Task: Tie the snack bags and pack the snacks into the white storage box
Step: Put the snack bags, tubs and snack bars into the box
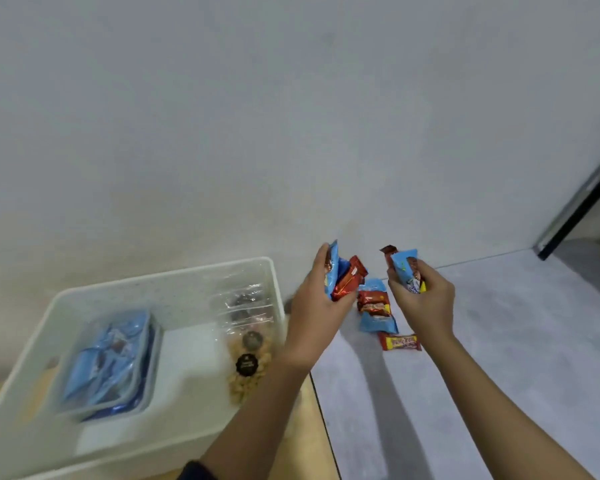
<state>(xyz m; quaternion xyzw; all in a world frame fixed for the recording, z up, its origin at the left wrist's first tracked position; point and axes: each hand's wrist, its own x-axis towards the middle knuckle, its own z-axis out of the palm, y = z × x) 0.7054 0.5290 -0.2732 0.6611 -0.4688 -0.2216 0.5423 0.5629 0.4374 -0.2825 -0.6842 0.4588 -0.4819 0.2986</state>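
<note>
Grey surface (499,341) bears snack packets (376,308); white storage box (160,275) on adjoining wooden board (309,445)

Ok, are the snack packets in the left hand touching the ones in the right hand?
Apart. In the head view the left hand grips the left bundle, the right hand the right bundle, with bare wall showing between them.

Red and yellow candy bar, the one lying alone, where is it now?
In the head view the candy bar lies on the grey surface, right of centre, just below the pile of packets and beside the wrist of the right hand.
</note>
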